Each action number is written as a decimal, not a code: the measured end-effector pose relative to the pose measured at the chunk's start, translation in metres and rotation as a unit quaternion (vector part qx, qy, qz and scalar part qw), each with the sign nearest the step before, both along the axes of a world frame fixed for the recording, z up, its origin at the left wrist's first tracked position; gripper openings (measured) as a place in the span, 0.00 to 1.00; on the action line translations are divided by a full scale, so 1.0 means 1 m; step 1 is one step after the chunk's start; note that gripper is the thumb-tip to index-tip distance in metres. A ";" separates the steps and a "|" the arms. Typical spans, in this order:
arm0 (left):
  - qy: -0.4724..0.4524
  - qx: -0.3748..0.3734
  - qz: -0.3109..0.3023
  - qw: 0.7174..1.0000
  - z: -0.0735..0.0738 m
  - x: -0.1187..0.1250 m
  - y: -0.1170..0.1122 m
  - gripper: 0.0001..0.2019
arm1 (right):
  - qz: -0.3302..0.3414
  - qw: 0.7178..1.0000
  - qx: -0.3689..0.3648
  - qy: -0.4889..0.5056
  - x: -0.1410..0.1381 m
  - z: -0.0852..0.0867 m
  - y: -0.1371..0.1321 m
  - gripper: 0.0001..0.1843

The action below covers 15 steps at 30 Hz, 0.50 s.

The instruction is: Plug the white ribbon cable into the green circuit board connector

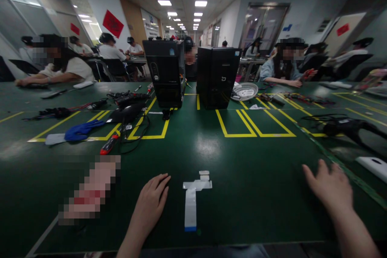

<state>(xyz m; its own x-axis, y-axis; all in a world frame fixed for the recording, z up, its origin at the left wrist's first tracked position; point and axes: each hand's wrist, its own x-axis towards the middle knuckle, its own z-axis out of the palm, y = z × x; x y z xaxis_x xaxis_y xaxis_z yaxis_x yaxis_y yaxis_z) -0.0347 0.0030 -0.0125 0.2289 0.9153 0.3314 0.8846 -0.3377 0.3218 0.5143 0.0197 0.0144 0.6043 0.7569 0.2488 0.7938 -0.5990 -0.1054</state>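
Between the nearer left hand (153, 194), loose and empty, and the right hand (329, 189), spread and empty, the white strip (190, 209) lies near-to-far.

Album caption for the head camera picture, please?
Bare left hand and right hand flank a flat white, blue-ended strip on a green table, two black computer towers beyond.

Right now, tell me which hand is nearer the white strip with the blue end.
The left hand: it is just left of the white strip, while the right hand is much farther off to its right.
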 end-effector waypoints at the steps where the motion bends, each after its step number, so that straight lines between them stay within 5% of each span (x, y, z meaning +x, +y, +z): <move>1: 0.000 0.000 0.000 1.000 -0.001 0.000 0.000 0.17 | -0.050 0.999 0.004 0.007 0.023 0.002 -0.003 0.45; 5: 0.003 0.001 -0.002 1.000 -0.003 -0.001 0.002 0.18 | -0.163 0.982 -0.029 0.087 0.093 -0.009 -0.015 0.50; 11: 0.005 0.000 -0.004 1.000 -0.004 -0.001 0.001 0.18 | -0.114 0.985 -0.065 0.112 0.137 -0.052 -0.018 0.54; 15: 0.008 -0.001 -0.004 1.000 -0.004 -0.002 0.001 0.18 | -0.084 0.990 -0.057 0.093 0.144 -0.062 -0.022 0.57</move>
